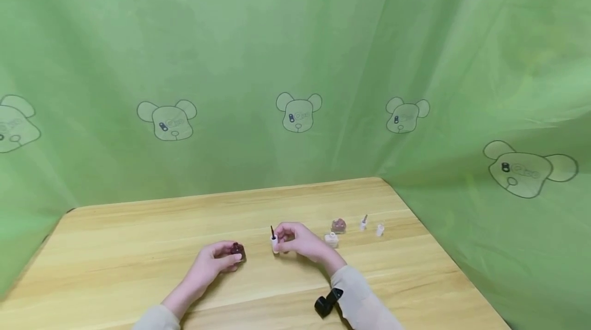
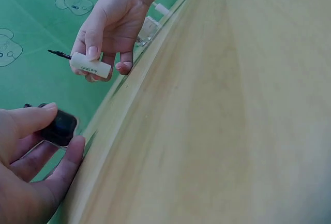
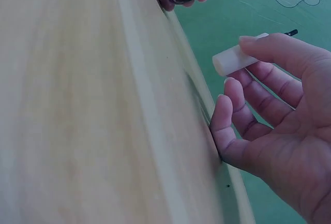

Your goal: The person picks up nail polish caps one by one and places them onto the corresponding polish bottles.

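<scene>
In the head view my left hand (image 1: 210,267) grips a small dark red nail polish bottle (image 1: 238,252) between thumb and fingers, its neck uncapped. To the right of it, my right hand (image 1: 300,241) pinches a white nail polish cap (image 1: 274,244) with its dark-coated brush pointing up. A gap of table lies between bottle and cap. Seen from the left wrist, the cap (image 2: 91,65) has small print on its side, and the bottle (image 2: 59,128) looks nearly black. The right wrist view shows thumb and fingers around the white cap (image 3: 240,56).
Beyond my right hand stand a pinkish polish bottle (image 1: 338,226) and a pale one (image 1: 331,240). Farther right are a white cap with its brush upward (image 1: 363,224) and another white cap (image 1: 380,230). Green curtains (image 1: 240,166) surround the wooden table (image 1: 138,232).
</scene>
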Demonstrator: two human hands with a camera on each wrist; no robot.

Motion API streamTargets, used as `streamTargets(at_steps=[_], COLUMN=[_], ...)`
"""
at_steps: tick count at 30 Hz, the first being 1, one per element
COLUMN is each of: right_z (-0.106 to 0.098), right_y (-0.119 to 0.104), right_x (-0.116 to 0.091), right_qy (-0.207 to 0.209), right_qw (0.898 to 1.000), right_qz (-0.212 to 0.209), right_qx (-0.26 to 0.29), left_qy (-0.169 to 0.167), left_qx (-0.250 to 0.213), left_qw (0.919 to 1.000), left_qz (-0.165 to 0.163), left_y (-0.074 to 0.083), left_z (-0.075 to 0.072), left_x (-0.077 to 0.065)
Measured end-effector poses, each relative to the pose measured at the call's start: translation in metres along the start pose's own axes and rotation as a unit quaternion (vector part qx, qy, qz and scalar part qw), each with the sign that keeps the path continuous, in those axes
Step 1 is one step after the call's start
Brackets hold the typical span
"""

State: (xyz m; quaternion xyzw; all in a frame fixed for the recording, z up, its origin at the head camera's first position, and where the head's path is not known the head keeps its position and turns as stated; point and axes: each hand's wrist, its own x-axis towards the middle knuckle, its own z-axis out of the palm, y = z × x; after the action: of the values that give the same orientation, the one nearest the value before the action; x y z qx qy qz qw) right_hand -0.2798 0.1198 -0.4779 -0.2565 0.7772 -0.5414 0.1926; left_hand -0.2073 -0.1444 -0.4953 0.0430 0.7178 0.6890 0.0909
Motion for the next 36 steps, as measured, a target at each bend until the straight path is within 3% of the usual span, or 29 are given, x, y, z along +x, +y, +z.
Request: streamTargets(at_steps=[6,14,21,28,36], right_z=[0.003,0.003,0.005,0.008,0.012], right_y=[0.000,-0.001,-0.012,-0.028,-0.041], right_x=[0.001,-0.004,-0.003,-0.009,-0.013], right_qy=[0.004,0.011,0.015,0.058,0.070], right_qw=[1.000,1.000,0.999,0.988,0.981], right_qz=[-0.001,0.001,-0.022,-0.051,-0.069], right_qx=[0.021,0.022,-0.042,-0.134,-0.165], left_qy=[0.039,0.033,0.029,0.014,0.005], left_qx=[-0.030,-0.037,-0.031,-0.015,0.015], left_qw=[0.9988,0.9987,0.9990,0.9996,0.9998], left_qz=[-0.003,0.002,0.010,0.018,0.015], left_y=[-0.003,-0.006,-0.006,-0.005,-0.006], left_z=[-0.003,0.000,-0.001,0.000,-0.001], left_x=[0.001,0.000,0.002,0.002,0.001])
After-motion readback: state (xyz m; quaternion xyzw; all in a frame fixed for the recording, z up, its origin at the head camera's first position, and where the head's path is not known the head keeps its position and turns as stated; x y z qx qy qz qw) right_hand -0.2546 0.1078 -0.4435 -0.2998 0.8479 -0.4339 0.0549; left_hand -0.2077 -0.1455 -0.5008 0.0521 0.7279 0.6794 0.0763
